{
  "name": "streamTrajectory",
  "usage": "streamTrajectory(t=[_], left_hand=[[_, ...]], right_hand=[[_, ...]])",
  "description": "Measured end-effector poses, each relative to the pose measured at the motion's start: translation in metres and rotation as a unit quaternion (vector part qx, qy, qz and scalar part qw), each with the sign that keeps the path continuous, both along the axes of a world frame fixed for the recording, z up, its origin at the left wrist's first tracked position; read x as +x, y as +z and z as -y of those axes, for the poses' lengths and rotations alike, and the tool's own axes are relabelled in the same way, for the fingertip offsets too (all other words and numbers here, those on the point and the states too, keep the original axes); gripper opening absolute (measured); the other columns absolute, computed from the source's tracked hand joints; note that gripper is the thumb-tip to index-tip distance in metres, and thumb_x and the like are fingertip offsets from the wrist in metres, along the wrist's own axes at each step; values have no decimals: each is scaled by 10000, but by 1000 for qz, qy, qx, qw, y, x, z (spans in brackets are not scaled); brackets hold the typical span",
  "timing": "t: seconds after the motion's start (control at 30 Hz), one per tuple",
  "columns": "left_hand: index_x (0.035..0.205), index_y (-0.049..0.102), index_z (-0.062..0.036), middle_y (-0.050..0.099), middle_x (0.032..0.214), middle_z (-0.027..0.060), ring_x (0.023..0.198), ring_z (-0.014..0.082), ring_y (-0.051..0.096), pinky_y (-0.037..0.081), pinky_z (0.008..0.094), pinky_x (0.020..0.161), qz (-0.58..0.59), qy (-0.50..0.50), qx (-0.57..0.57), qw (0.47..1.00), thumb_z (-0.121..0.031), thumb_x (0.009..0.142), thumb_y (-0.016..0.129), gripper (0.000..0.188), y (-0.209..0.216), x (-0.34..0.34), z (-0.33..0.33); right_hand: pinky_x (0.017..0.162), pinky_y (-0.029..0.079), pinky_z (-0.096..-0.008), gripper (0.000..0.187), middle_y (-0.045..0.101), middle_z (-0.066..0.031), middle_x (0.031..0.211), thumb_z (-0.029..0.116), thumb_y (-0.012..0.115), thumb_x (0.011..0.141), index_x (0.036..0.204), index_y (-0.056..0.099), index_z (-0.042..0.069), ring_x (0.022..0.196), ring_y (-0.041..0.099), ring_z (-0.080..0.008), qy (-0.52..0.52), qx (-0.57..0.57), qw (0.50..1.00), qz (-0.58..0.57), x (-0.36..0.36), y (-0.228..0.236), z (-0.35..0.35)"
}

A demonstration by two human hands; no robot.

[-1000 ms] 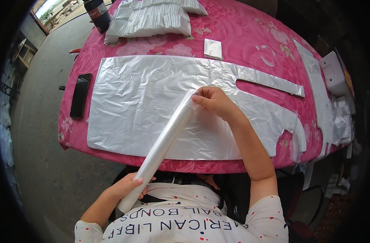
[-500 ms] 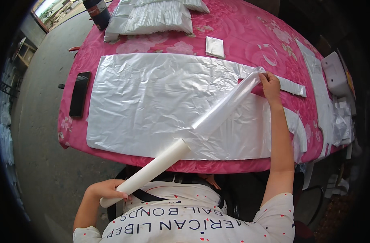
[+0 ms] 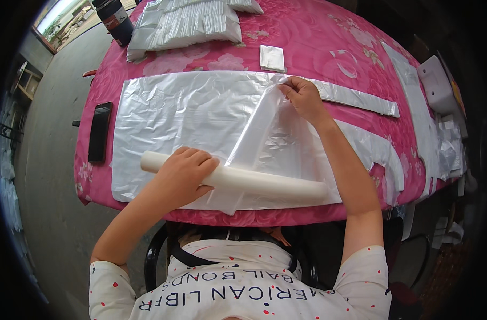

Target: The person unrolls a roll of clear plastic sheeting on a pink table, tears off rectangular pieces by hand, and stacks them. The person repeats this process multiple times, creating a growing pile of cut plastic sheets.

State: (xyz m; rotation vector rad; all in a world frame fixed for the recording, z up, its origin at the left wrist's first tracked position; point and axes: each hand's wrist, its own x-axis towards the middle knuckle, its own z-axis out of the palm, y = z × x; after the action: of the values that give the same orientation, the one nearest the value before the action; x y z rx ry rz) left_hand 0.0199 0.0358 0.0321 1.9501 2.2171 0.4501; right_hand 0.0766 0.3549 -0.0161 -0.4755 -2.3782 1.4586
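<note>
A white roll of thin plastic film [image 3: 264, 184] lies across the near edge of a table under a pink flowered cloth [image 3: 318, 37]. My left hand [image 3: 182, 172] grips the roll near its left end. My right hand [image 3: 303, 96] pinches the loose end of the film [image 3: 259, 128] and holds it stretched away from the roll, toward the far side. Under both lies a large silvery plastic sheet [image 3: 184, 109] cut to a garment-like outline.
A black phone [image 3: 99, 132] lies at the table's left edge. A stack of folded white plastic pieces [image 3: 190, 21] and a dark bottle [image 3: 114, 18] stand at the far left. A small folded packet [image 3: 271, 57] lies beyond my right hand. More plastic strips [image 3: 419, 106] run along the right side.
The roll came down from a slanted, lifted position to lie flat along the near table edge. My left hand moved up onto the table with it; my right hand pulled the film back left.
</note>
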Motion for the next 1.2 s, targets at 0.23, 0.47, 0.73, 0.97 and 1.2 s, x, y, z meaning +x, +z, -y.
streamTrajectory(t=[0.23,0.47,0.73,0.97,1.2], left_hand=[[1216,446,48,479,1254,180,1176,311,447,296,413,1038,46,-165,71,983,-391,783,603,636,-41,41,-1],[1285,369,82,325,1390,222,1325,340,261,155,452,1100,-34,-150,-16,988,-582,814,450,818,-56,62,5],[1298,374,66,334,1382,229,1310,343,287,174,479,1084,-80,-90,-7,993,-599,808,436,828,-64,93,10],[1318,358,53,304,1407,209,1325,326,262,182,452,1083,-85,-73,-22,993,-577,813,446,812,-68,104,13],[1340,327,24,259,1439,179,1344,296,234,187,420,1092,32,-148,-13,988,-470,808,543,758,-49,71,3]], right_hand=[[606,418,-245,175,571,-4,698,170,613,843,878,620,-2,643,491,-80,27,-8,998,51,-12,-2,4],[672,460,-277,264,608,-76,917,224,627,828,976,607,6,749,565,-136,-91,-5,995,32,-12,7,8],[858,429,-372,389,573,-117,1084,157,648,786,1155,562,69,985,533,-270,199,227,953,-11,88,37,126],[780,469,-372,483,557,-107,1072,130,637,758,1225,518,98,939,544,-295,116,345,931,30,119,22,106],[757,468,-375,484,564,-98,1047,92,638,750,1221,534,123,904,539,-279,-126,469,873,51,137,10,10]])
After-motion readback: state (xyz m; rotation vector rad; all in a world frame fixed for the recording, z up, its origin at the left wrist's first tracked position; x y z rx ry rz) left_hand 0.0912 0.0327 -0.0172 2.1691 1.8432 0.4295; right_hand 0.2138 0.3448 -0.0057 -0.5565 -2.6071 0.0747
